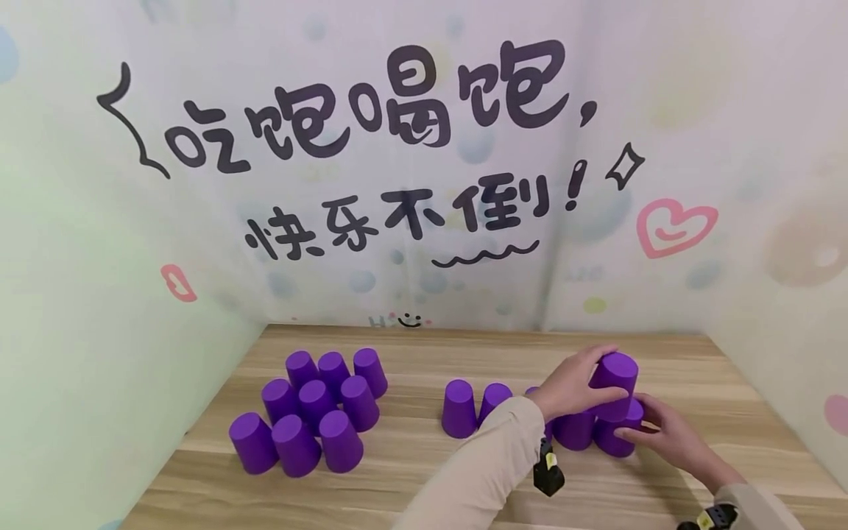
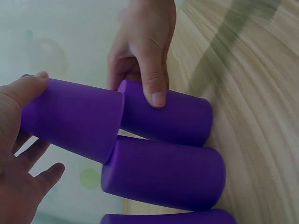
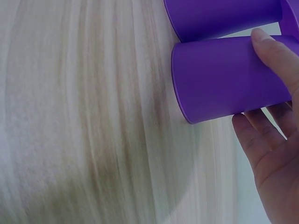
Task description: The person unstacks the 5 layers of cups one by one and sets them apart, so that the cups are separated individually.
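My left hand (image 1: 571,384) grips an upside-down purple cup (image 1: 617,372) between thumb and fingers. In the left wrist view the rim of this cup (image 2: 70,119) sits right at the bases of two cups below. My right hand (image 1: 674,439) holds the upside-down purple cup (image 1: 616,439) at the right end of a row, thumb on the near side and fingers behind; the right wrist view shows this cup (image 3: 219,79) standing on the table. Beside it is another purple cup (image 1: 573,433). More of the row, including an end cup (image 1: 459,409), stretches left, partly hidden by my left arm.
On the left of the wooden table (image 1: 411,471), several upside-down purple cups (image 1: 296,446) stand in three rows. A printed wall (image 1: 411,294) closes off the back, and side walls flank the table. My left sleeve (image 1: 486,464) crosses in front of the row.
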The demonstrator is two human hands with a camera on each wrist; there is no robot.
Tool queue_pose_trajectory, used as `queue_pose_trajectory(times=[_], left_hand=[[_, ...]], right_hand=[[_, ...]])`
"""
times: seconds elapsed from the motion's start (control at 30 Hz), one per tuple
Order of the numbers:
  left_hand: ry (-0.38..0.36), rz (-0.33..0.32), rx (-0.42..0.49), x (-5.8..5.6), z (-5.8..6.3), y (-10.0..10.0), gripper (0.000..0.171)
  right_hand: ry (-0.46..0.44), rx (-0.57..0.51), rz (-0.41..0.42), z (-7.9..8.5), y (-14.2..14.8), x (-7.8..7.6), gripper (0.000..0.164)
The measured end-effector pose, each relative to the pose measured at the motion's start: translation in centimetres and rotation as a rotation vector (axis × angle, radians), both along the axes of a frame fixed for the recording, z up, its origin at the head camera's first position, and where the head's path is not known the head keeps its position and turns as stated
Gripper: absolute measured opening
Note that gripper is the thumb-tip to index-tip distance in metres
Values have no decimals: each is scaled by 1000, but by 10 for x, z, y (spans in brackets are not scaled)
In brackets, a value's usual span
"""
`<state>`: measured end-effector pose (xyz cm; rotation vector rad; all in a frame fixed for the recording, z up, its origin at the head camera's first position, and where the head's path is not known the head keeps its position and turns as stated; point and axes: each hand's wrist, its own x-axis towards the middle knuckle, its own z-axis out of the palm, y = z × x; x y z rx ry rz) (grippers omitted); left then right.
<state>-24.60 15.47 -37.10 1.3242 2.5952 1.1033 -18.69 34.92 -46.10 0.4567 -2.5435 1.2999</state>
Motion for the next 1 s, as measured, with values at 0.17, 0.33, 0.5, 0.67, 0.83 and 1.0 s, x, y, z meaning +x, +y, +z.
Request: queue_pose_trajectory(times=[0.17,0.33,0.5,0.67,0.83,1.0], left_hand=[[-96,37,119,0,-10,1,57],[-137,54,185,1,-13,0,55],[-150,65,236,2,-9,-5,55],[-240,67,350,2,5,-17,54],[-287,56,450,-6,20,-37,54],[-277,88,445,-19,30,-71,57]], right_hand=[[-14,-5,-2,0,-3,1,47],[-43,-6,3,4,-4,0,47],[-82,-4,4,6,-4,-1,48],[-77,3,-21,5,-4,0,51],[-44,15,-29,4,-3,0,50],[-13,46,-54,2,-3,0,49]])
